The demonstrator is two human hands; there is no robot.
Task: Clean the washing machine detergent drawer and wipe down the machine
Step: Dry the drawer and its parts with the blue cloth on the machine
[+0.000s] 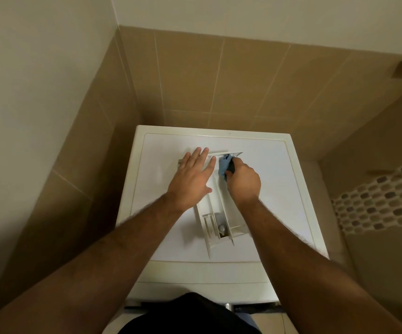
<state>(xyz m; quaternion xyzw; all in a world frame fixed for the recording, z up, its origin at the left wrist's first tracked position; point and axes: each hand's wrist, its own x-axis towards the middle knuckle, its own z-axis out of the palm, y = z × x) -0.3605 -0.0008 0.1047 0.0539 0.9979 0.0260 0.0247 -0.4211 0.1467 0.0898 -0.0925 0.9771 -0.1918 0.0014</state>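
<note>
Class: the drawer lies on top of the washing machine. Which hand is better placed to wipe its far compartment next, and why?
The right hand: it already grips the blue cloth inside the detergent drawer at its far end. The left hand lies flat, steadying the drawer.

Detergent drawer (221,213): we find it on the washing machine top (267,189), beneath both hands. Left hand (192,179): flat on the drawer's left part. Right hand (243,182): just right of the left. Cloth (224,166): ahead of the right hand, apparently inside the drawer's far end.
</note>
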